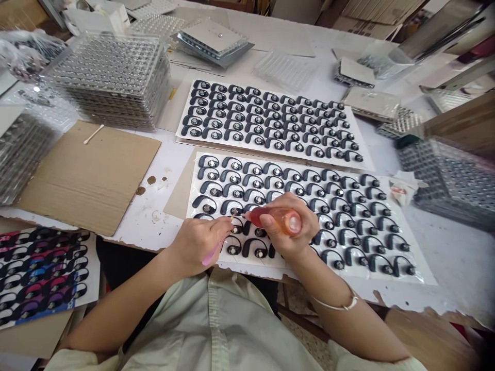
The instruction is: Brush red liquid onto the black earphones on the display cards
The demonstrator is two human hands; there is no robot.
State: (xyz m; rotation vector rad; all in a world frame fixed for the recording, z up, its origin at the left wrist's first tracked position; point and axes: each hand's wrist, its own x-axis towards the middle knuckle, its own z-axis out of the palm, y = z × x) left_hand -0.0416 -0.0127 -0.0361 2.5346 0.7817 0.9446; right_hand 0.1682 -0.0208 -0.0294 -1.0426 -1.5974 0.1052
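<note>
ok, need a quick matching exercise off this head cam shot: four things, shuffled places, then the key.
Things
1. Cotton swab
2. Orange tool
3. Tall tray stack
4. Pink stick

Places
A. Gripped in the left hand
B. Just beyond the brown cardboard, on the table's far left
C. Lying on the brown cardboard
D. Gripped in the right hand

Pairs: 1-C, 2-D, 3-B, 4-A
</note>
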